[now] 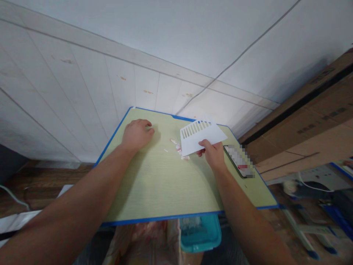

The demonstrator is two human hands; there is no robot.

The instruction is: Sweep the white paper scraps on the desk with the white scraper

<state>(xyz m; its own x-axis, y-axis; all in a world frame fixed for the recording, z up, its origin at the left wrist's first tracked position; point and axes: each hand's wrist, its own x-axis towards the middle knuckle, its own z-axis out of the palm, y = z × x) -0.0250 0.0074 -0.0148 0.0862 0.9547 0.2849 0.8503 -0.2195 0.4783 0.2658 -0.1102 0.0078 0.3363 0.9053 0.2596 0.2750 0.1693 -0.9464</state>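
Observation:
My right hand [213,152] pinches a white sheet of paper [197,141] by its lower edge, thumb on top. A row of narrow slots runs along the paper's upper part, and the sheet is held tilted above the table. On the left side of the tabletop [165,184], my left hand [138,134] rests with its fingers loosely curled. Its thumb and forefinger are apart, and I see nothing held between them. Small white and pinkish paper scraps [178,147] lie between the hands, partly under the sheet's left edge.
A phone [238,162] with a blurred screen lies right of my right hand. Below the table's blue front edge hangs or stands a turquoise bin [213,235] with pale contents. Cardboard boxes [303,125] stand at the right, and a white wall [143,79] is behind the table.

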